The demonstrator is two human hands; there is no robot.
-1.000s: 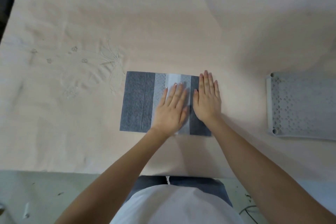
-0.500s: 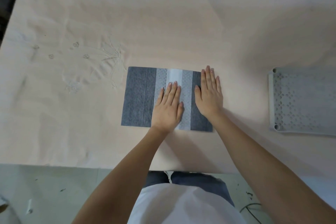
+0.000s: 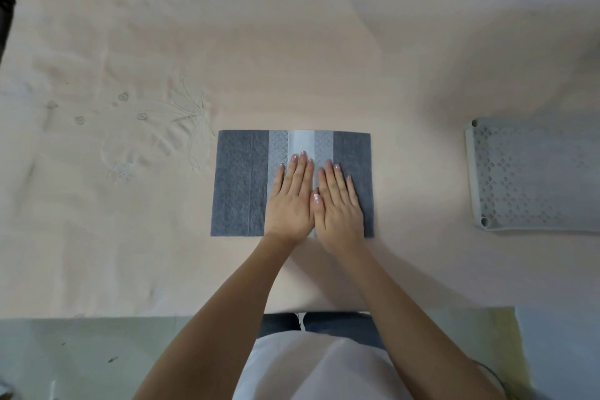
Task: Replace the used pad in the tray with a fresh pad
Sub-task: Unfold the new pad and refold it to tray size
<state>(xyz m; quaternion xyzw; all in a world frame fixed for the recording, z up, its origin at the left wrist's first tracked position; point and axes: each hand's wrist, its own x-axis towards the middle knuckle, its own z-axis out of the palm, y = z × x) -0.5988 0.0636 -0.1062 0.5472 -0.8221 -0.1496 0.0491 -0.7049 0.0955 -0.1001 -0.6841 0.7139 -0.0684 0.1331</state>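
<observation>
Folded pad lying flat at frame centre on pale pink cloth; dark grey outer panels, lighter patterned strips, white band down middle; left hand and right hand pressing down side by side, fingers straight, thumbs touching; palms covering pad's lower middle; grey perforated tray sitting at right, well apart, far side running off frame edge; tray contents hard to make out.

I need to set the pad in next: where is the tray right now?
In the head view the grey perforated tray lies at the far right edge of the table, partly cut off, well to the right of the folded pad under both hands.
</observation>
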